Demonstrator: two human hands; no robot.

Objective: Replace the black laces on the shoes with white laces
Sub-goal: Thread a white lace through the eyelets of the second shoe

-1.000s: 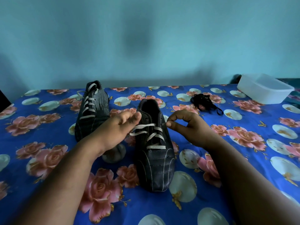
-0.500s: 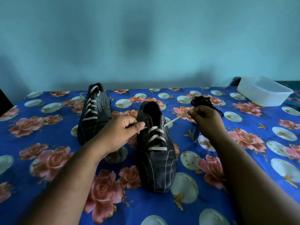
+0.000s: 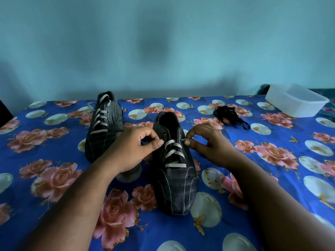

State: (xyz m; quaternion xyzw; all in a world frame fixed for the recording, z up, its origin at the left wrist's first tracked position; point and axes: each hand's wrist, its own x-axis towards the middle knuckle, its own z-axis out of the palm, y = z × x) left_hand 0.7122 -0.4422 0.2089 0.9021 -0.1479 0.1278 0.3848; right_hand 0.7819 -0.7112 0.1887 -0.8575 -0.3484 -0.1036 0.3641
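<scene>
At the middle of the bed: near shoe (image 3: 175, 171), toe toward the person, heel opening at 12 o'clock, standing on the flowered sheet (image 3: 272, 178).
White lace (image 3: 174, 153): three runs cross the lower eyelets; the upper eyelets toward the opening look unthreaded.
Left hand (image 3: 132, 147): thumb and forefinger pinch the left end of the white lace at the shoe's 9 o'clock edge.
Right hand (image 3: 210, 144): thumb and forefinger pinch the right end of the lace at the shoe's 3 o'clock edge; the other fingers are curled.
Change: half a second ago the right hand was out at 2 o'clock, drawing its lace end taut away from the shoe; now it is back, touching the eyelet row. The left hand has stayed at its side, pinching throughout.
Meaning: the slack of that crossing seems pulled through, and both ends look ready for the next pair of eyelets. This is a judgement, not a thing seen.
Far shoe (image 3: 104, 124): at 10 o'clock of the near shoe, already laced in white up to its top.
Black laces (image 3: 228, 115): in a loose heap at 2 o'clock, well apart from both shoes.
Box (image 3: 297, 100): white plastic, at the far 2 o'clock corner.
Progress: one shoe appears done, the second roughly half laced.
Risk: uneven ends, if one side gets pulled further than the other.
</scene>
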